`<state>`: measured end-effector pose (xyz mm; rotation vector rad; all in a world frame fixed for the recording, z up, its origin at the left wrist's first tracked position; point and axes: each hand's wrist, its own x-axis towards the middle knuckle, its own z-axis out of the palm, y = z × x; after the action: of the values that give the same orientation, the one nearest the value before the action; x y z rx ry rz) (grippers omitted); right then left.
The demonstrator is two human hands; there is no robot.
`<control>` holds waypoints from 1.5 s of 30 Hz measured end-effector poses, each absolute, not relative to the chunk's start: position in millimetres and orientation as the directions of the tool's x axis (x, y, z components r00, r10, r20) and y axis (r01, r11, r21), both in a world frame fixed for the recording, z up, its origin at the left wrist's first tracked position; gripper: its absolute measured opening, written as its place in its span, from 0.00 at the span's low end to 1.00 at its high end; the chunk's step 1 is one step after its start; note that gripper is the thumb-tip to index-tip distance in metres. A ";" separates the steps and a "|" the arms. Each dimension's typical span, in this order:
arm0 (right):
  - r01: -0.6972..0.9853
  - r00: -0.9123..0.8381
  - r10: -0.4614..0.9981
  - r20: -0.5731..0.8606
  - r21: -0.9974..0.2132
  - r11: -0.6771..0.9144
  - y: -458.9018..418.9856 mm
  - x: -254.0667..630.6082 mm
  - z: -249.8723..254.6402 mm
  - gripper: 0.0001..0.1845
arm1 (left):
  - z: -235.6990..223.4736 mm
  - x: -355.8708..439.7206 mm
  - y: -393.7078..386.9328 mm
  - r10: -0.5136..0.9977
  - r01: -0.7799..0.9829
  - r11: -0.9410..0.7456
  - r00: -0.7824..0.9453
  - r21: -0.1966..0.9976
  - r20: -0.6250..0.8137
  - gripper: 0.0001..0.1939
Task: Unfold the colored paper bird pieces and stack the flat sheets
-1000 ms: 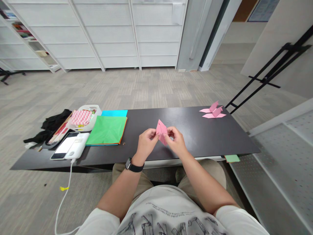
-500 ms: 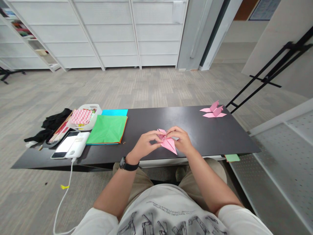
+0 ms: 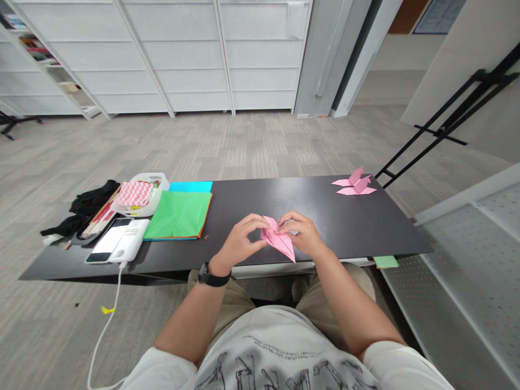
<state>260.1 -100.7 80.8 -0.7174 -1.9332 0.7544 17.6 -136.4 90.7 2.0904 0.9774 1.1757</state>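
Observation:
A partly folded piece of pink origami paper (image 3: 281, 244) is held between my two hands over the near middle of the dark table (image 3: 252, 200). Its long point slants down to the right, towards the table's front edge. My left hand (image 3: 242, 238) pinches the left edge with thumb and fingers. On the other side, my right hand (image 3: 303, 233) grips the upper middle, where its fingertips cover some of the folds. At the far right of the table sit two folded pink paper cranes (image 3: 357, 185), close together.
On the left lie a green-topped stack of coloured paper (image 3: 181, 214), a white basket (image 3: 161, 200), a phone (image 3: 106, 241) and a white power bank (image 3: 130, 241) with a cable hanging off the front. Black cloth (image 3: 95, 197) lies beyond. A black metal stand (image 3: 442, 130) rises at the right.
The pink paper has shifted slightly, its point now a little lower. The fingers of my left hand have moved a little along its left edge. Everything else is where it was.

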 end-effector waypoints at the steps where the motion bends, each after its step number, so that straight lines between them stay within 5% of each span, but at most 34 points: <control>1: 0.177 -0.421 0.731 0.537 -0.742 0.646 -100.9 260.5 81.1 0.10 | 91.7 17.3 -136.5 0.798 0.327 -0.593 0.361 0.736 0.482 0.12; 11: 0.196 -0.480 0.699 0.530 -0.712 0.674 -105.8 260.8 89.0 0.07 | 88.2 20.7 -135.0 0.687 0.487 -0.720 0.401 0.494 0.606 0.11; 17: 0.239 -0.633 0.628 0.454 -0.657 0.715 -102.2 267.3 90.5 0.21 | 89.1 17.8 -133.0 0.690 0.481 -0.718 0.393 0.504 0.608 0.13; 29: 0.244 -0.594 0.656 0.465 -0.674 0.698 -98.4 273.2 90.6 0.13 | 80.2 20.5 -131.7 0.735 0.404 -0.677 0.324 0.615 0.596 0.12; 38: 0.190 -0.653 0.658 0.375 -0.760 0.621 -97.2 269.3 84.4 0.27 | 79.0 19.1 -129.6 0.734 0.330 -0.677 0.374 0.658 0.567 0.11; 45: 0.185 -0.656 0.649 0.384 -0.752 0.632 -97.0 269.4 89.0 0.25 | 76.5 17.3 -129.3 0.742 0.316 -0.668 0.347 0.674 0.573 0.12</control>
<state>269.4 -97.0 89.0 -0.6485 -2.1953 0.9137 17.3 -129.3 76.5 2.1661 0.9238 1.2707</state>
